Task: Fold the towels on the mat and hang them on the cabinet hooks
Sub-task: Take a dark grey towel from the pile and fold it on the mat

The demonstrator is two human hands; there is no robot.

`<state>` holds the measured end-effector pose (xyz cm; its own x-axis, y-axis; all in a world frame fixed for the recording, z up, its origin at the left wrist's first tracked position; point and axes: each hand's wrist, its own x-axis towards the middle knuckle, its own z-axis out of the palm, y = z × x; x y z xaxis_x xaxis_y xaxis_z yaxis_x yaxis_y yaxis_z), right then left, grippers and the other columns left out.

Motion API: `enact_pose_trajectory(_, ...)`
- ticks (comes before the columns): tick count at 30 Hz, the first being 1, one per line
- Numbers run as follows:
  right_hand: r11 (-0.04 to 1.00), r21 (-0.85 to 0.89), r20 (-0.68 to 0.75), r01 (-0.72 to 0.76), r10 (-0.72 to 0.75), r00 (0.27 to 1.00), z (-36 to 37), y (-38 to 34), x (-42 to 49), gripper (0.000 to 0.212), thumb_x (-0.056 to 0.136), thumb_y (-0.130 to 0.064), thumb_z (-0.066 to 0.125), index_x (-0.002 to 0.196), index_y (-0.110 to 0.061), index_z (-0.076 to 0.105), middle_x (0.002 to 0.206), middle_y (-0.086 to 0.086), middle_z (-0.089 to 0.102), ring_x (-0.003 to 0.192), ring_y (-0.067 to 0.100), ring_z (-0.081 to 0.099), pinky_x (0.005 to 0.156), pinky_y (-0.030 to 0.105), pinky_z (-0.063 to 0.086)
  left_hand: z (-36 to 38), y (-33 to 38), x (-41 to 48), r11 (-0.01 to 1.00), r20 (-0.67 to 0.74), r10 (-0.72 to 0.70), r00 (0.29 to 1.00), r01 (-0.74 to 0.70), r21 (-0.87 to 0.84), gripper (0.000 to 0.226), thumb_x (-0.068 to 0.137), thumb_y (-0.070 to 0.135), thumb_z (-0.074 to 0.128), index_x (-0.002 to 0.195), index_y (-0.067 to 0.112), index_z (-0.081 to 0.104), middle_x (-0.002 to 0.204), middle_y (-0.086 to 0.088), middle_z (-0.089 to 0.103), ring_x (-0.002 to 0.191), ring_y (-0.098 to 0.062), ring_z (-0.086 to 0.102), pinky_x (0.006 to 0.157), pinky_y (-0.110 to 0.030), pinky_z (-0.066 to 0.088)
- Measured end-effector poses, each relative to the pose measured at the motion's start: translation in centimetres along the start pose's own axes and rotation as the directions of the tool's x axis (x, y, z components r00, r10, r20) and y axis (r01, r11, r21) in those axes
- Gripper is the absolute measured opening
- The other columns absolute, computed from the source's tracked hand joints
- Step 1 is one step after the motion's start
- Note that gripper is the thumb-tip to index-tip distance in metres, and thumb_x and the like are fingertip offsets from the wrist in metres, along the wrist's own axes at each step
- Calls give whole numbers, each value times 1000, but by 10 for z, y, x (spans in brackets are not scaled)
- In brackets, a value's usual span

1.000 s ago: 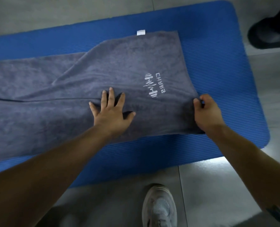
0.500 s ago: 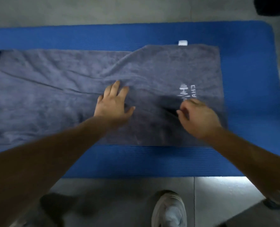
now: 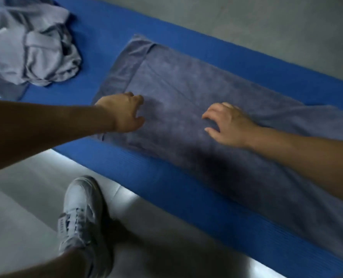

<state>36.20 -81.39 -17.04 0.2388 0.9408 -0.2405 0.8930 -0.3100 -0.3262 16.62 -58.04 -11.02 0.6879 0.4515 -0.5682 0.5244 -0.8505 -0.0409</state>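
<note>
A grey-blue towel (image 3: 186,81) lies flat on the blue mat (image 3: 166,189). It runs on a slant from the upper middle of the frame down to the right edge. It is doubled over: at its upper-left end a paler strip of the under layer shows past the edge of the top layer.

Both hands are on the towel, well apart from each other. The left hand (image 3: 124,113) reaches in from the left edge of the frame and sits at the towel's near-left corner. Its fingers are bent down into the cloth with the thumb out to the side. The picture is too blurred to tell whether it pinches any cloth or only presses. The right hand (image 3: 228,125) comes in from the right and rests near the middle of the towel. Its fingers are spread and arched, their tips touching the cloth, with nothing gripped. The right forearm crosses over the lower-right part of the towel.

In the upper left corner a second, lighter grey towel (image 3: 32,47) lies crumpled in a heap on the mat, apart from the flat one.

Below the mat is pale floor (image 3: 26,187) with a bright reflection beside the mat's edge. A white shoe (image 3: 82,213) stands there, lower left of centre. Grey floor shows again beyond the mat at the top right.
</note>
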Motion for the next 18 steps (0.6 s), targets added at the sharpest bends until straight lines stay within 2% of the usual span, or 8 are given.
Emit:
enact_pose_trajectory(2,1000,18,65,0,-1,998,-9,-29,41,48,87,-48,52,122,-16,63,122,10,59,111,36,57,97,51,48,4,-39,-3,990,-38,-83,996,79,-114,59,93,53,54,141,19,46,138,-16,52,121,-38,55,95,-45,48)
enact_pose_trajectory(5,997,57,109,-54,48,993,-25,-63,95,38,92,-34,63,125,-16,60,124,11,54,107,32,60,94,45,49,25,-88,-1,916,-77,-246,966,205,-345,54,92,55,53,132,18,53,130,-18,55,117,-41,57,97,-48,48)
enact_pose_trajectory(8,993,104,79,-62,54,995,-38,-89,151,37,94,-31,63,126,-14,60,125,10,53,100,26,60,91,35,47,66,-124,-4,861,7,-347,938,321,-393,53,89,54,56,126,17,53,122,-18,55,112,-43,59,92,-52,51)
enact_pose_trajectory(11,966,207,0,-157,160,987,-42,-98,225,34,94,-29,64,123,-11,64,122,10,62,101,24,62,91,27,44,100,-145,-9,813,41,-399,916,374,-446,56,86,56,61,124,16,50,122,-17,54,112,-42,56,87,-52,50)
enact_pose_trajectory(13,893,379,-58,-243,285,957,-39,-97,275,32,92,-28,65,119,-11,66,111,10,69,98,28,69,93,40,55,113,-155,-11,778,7,-410,912,353,-520,54,85,54,65,118,15,49,119,-17,56,110,-41,57,85,-50,50)
enact_pose_trajectory(15,803,496,-60,-331,412,909,-33,-93,319,30,92,-27,65,119,-13,64,98,3,68,84,29,73,77,48,61,121,-167,-12,744,2,-394,919,321,-587,43,84,51,68,104,19,48,110,-14,61,104,-38,60,80,-43,49)
enact_pose_trajectory(16,783,506,-59,-361,449,892,-30,-92,336,30,92,-28,66,119,-15,63,94,-2,65,79,29,74,73,48,62,124,-173,-12,739,17,-380,925,314,-596,39,84,51,69,97,22,46,105,-11,63,101,-36,61,76,-40,47)
enact_pose_trajectory(18,789,461,-57,-405,482,874,-24,-86,362,35,90,-33,68,121,-17,62,98,-3,63,76,30,74,73,48,62,128,-183,-14,748,52,-360,932,321,-580,36,83,52,70,90,25,46,97,-5,61,95,-31,61,70,-35,43)
